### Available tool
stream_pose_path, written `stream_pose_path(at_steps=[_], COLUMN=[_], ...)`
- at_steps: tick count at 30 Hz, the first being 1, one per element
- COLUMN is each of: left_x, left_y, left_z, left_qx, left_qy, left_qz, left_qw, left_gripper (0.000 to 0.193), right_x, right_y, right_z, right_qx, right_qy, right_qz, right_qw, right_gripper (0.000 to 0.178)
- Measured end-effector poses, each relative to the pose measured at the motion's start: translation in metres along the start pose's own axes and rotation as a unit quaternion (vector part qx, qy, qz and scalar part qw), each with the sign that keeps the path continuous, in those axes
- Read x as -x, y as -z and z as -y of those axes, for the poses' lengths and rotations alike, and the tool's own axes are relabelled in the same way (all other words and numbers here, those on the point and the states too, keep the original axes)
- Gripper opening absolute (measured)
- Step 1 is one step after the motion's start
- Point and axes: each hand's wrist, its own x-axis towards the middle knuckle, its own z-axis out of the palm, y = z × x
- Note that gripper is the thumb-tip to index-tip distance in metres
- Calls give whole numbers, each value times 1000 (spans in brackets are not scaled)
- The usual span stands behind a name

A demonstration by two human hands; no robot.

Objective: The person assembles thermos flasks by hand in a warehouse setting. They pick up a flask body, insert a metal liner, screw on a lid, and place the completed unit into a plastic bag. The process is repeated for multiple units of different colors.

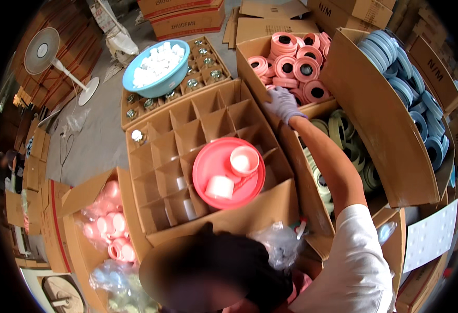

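Observation:
My right hand, in a pale grey glove, reaches from the right into the near left corner of a carton of pink rings with dark centres. The fingers look stretched out and apart against the nearest rings; their tips are partly hidden. My left hand is out of view. Left of the right arm, a round pink tray rests on the divided carton. Two pale pink cup-shaped pieces lie in it, one of them at the upper right. A white-capped glass bottle stands in a corner compartment.
A blue basin of white caps sits on a carton of glass bottles. Green rings lie under my forearm, and blue rings fill a carton at right. Pink jugs are at lower left. A fan stands far left.

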Motion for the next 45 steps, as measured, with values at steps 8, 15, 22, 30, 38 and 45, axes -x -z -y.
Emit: stream_pose_path(at_steps=[8, 15, 22, 30, 38, 45], left_x=[-20, -55, -58, -44, -37, -23], left_y=[1, 22, 28, 24, 24, 20], left_z=[35, 47, 53, 47, 34, 22], left_qx=[105, 104, 104, 111, 113, 106], left_qy=[10, 50, 57, 75, 91, 98], left_qz=[31, 81, 88, 69, 85, 66], left_qw=[994, 990, 989, 989, 986, 987], left_gripper=[39, 39, 40, 41, 43, 47], right_x=[-98, -78, -78, -60, 43, 125], right_y=[-17, -85, -99, 10, 106, -94], right_z=[-176, -117, -121, -42, 116, 293], right_qx=[125, 357, 298, 344, 108, -10], right_qy=[-42, 195, 134, 200, 360, 515], right_qz=[208, 398, 348, 209, -116, -54], right_qw=[969, 823, 878, 893, 919, 855], right_gripper=[88, 108, 74, 51, 39, 21])
